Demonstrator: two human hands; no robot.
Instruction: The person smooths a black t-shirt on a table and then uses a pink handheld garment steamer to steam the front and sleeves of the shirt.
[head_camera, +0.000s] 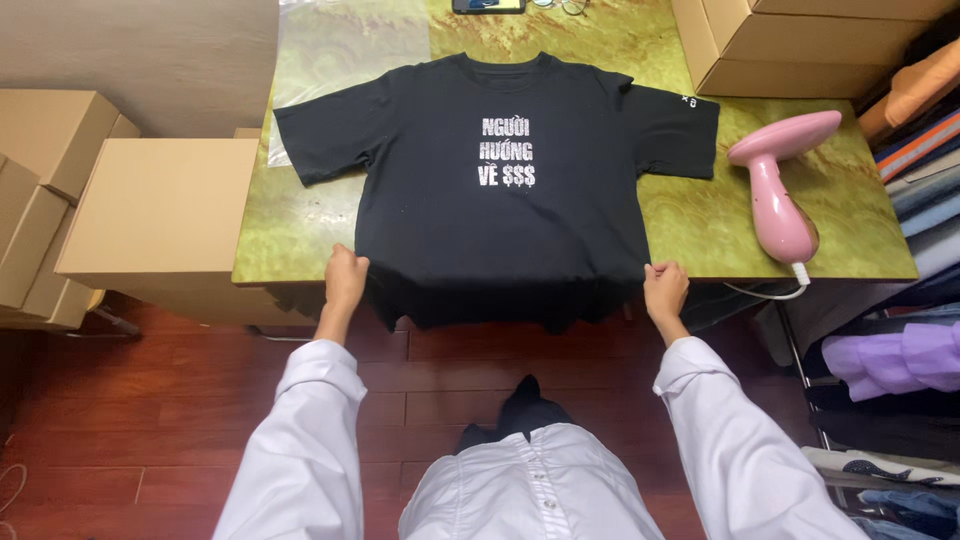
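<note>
White shirt front and two white sleeves (300, 440) fill the bottom of the frame, closest to the lens, and both arms reach up from there toward the near edge of a green marbled table (290, 235).

At centre-left, the left hand (345, 275) is closed around the lower left side of a black T-shirt (500, 230), fingers curled over the cloth where it passes the table's edge. At centre-right, the right hand (665, 288) pinches the matching right side in the same way. Gripping both sides at equal height appears to hold the garment square and taut across the surface, which would explain why the body lies flat with few creases.

That shirt sits in the middle of the frame, printed front upward, collar toward the top, sleeves spread left and right. Its hem hangs over the near edge toward the wooden floor (150, 440), so only the upper part is supported.

A pink handheld steamer (780, 190) lies on its side at the right of the table, just beside the right sleeve, its cord trailing off the edge; set there, it is within reach yet off the fabric. A clear plastic bag (345, 45) lies at the upper left, partly under the left sleeve. Cardboard boxes (150, 200) stand at the left and upper right, and folded clothing (920, 200) is stacked along the right margin.
</note>
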